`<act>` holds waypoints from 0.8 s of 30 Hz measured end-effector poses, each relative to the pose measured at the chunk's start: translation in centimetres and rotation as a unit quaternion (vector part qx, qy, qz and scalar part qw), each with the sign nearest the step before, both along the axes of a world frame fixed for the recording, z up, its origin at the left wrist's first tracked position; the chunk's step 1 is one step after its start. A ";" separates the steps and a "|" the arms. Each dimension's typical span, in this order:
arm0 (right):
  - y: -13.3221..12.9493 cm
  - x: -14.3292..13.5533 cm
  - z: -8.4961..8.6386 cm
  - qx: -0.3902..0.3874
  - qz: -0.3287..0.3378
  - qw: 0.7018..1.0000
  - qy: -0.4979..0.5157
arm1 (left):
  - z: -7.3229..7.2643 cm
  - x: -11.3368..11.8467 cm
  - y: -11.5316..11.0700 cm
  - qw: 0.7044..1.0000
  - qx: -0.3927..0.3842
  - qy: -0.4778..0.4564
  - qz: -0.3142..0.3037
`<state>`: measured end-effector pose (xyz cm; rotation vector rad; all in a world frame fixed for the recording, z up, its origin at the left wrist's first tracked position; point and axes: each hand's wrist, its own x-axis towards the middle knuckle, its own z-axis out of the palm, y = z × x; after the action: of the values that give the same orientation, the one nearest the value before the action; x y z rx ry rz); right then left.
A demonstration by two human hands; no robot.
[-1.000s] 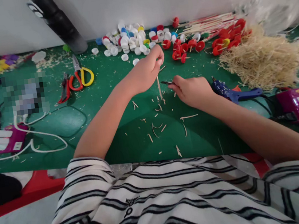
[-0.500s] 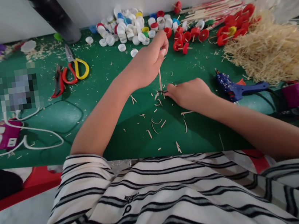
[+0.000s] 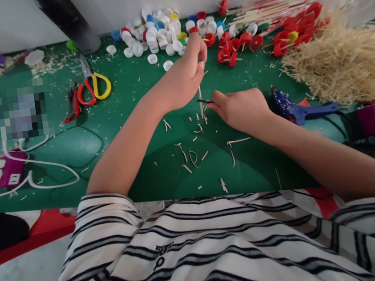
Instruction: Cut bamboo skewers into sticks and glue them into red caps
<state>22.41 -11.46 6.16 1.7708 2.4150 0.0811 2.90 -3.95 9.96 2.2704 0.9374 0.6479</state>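
My left hand (image 3: 187, 71) is closed on a thin wooden stick (image 3: 200, 95), which points down towards the table from below the fingers. My right hand (image 3: 238, 108) is pinched around a small dark blade (image 3: 206, 101), whose tip lies across the stick. A red cap (image 3: 193, 30) shows just above my left fingers. Thin wood shavings (image 3: 193, 157) are scattered on the green table (image 3: 158, 181) below the hands.
Mostly white bottle caps (image 3: 160, 36) and red caps (image 3: 245, 40) lie behind the hands. Scissors (image 3: 94, 81) and a black bottle (image 3: 71, 22) stand left; a blue glue gun (image 3: 292, 108) and a straw-like shavings heap (image 3: 339, 63) lie right.
My right hand with the blade has moved up and slightly right, nearer my left hand. More of the stick's lower part shows, and some shavings below have shifted.
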 end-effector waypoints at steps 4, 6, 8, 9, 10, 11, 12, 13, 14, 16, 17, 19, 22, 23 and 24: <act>-0.2 0.2 -0.5 -0.025 -0.003 1.000 -0.007 | -0.1 0.1 0.1 1.000 -0.007 -0.020 -0.005; -0.4 0.3 -0.6 -0.031 -0.004 0.999 -0.008 | -0.3 0.2 0.1 1.000 -0.004 -0.021 0.001; -0.5 0.5 -0.9 -0.035 -0.002 0.999 -0.008 | -0.5 0.1 0.3 1.000 -0.001 -0.018 0.005; -0.6 0.5 -1.0 -0.036 -0.001 0.999 -0.009 | -0.7 0.0 0.3 1.000 0.001 -0.017 0.007; -0.6 0.5 -1.1 -0.039 0.000 0.999 -0.011 | -0.8 0.0 0.4 1.000 0.004 -0.015 0.007; -0.7 0.6 -1.3 -0.040 0.001 0.999 -0.013 | -0.9 -0.1 0.5 1.000 0.006 -0.012 0.006; -0.7 0.6 -1.4 -0.041 0.003 0.999 -0.015 | -1.1 -0.1 0.6 1.000 0.008 -0.009 0.004; -0.7 0.6 -1.5 -0.041 0.004 0.999 -0.017 | -1.2 -0.2 0.7 1.000 0.010 -0.005 0.002; -0.7 0.7 -1.5 -0.042 0.005 0.999 -0.019 | -1.2 -0.2 0.7 1.000 0.011 -0.003 0.001; -0.7 0.7 -1.5 -0.044 0.006 0.999 -0.021 | -1.3 -0.3 0.8 1.000 0.009 0.005 0.000; -0.7 0.7 -1.5 -0.044 0.007 0.999 -0.022 | -1.3 -0.3 0.8 1.000 0.008 0.008 0.000; -0.8 0.6 -1.4 -0.043 0.012 0.999 -0.024 | -1.4 -0.4 0.9 1.000 0.010 0.014 0.000; -1.1 0.5 -1.4 -0.055 0.024 0.998 -0.033 | -1.6 -0.4 1.1 1.000 0.023 0.011 -0.001; -1.2 0.4 -1.4 -0.060 0.026 0.997 -0.036 | -1.7 -0.5 1.2 1.000 0.025 0.008 -0.003; -1.3 0.4 -1.4 -0.062 0.027 0.997 -0.037 | -1.7 -0.5 1.2 1.000 0.025 0.006 -0.005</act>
<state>22.82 -12.74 4.79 1.6219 2.3605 0.0041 2.40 -2.77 8.23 2.3234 0.9238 0.6608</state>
